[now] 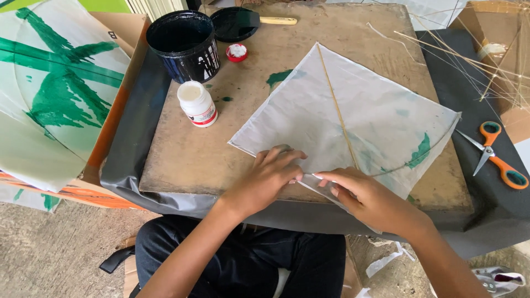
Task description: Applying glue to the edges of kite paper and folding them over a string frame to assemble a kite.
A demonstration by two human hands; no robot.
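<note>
A white paper kite (353, 110) with faint green marks lies flat on a worn wooden board (187, 154). A thin bamboo spine (337, 105) runs down its middle, and a curved stick crosses it near the right corner. My left hand (270, 176) presses flat on the kite's near edge, fingers spread. Just to the right, my right hand (359, 193) pinches and folds the same paper edge near the board's front rim.
A black paint tub (185, 44), its lid (234, 23), a small red cap (237, 52) and a white glue bottle (197, 104) stand at the back left. Orange-handled scissors (494, 154) lie right. Bamboo sticks (475, 60) are piled far right. A green-painted kite (55, 94) rests left.
</note>
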